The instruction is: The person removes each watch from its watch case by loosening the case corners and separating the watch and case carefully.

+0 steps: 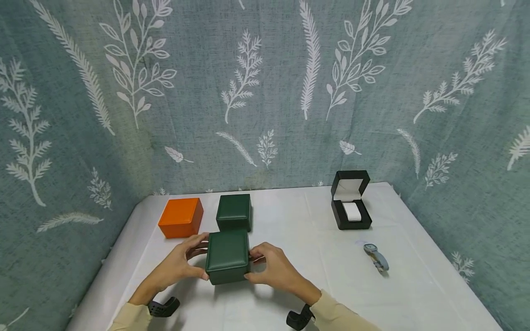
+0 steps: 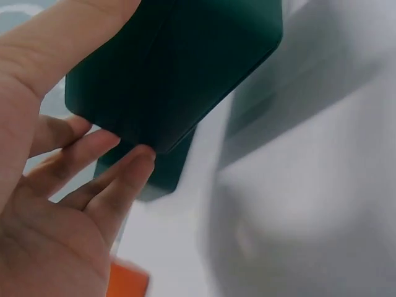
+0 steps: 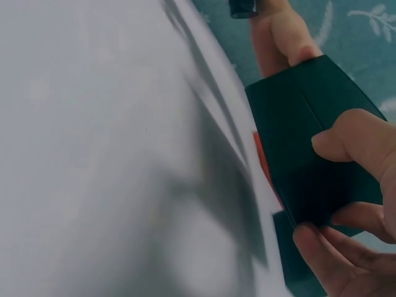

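A dark green lidded box [image 1: 227, 255], closed, is held between both hands a little above the white table. My left hand [image 1: 181, 260] grips its left side, thumb toward the near corner and fingers farther back. On the opposite side my right hand [image 1: 275, 269] pinches the box with thumb and fingers. The left wrist view shows the green box [image 2: 173, 68] with fingertips at its lower corner. In the right wrist view the thumb presses on the face of the green box [image 3: 297, 117]. A second green box [image 1: 233, 209] stands just behind the held one.
An orange box [image 1: 181, 216] sits at the back left of the table [image 1: 290, 216]. At the back right stands an open black box [image 1: 351, 202] with a white cushion inside. A wristwatch [image 1: 377, 257] lies in front of it. A patterned curtain [image 1: 281, 92] surrounds the table.
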Available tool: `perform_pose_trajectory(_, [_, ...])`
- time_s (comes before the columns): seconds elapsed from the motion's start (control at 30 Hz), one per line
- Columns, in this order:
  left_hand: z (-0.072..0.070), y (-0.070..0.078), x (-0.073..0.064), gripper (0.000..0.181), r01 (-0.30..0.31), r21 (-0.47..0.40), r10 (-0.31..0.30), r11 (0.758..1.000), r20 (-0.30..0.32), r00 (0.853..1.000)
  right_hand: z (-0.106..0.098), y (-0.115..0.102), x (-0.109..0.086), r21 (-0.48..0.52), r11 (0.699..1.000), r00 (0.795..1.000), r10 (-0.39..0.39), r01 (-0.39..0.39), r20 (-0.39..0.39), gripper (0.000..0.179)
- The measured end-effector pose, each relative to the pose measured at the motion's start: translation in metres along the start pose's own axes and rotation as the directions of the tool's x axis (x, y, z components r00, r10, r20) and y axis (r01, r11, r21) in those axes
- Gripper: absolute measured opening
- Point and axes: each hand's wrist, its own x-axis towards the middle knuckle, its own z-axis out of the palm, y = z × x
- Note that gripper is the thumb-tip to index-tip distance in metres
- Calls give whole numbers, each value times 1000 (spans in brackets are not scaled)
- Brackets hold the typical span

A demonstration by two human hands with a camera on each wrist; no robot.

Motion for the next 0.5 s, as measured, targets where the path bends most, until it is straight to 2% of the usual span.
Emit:
perform_pose_trajectory(0.27, [22, 4, 16, 108, -6, -40, 7, 999, 38, 999, -21, 11, -16, -13, 1000, 1000, -6, 6, -18, 42])
perform_pose_trajectory(0.5, [38, 11, 34, 106, -45, -4, 46, 999, 88, 995, -33, 20, -31, -28, 999, 999, -22, 20, -45, 41])
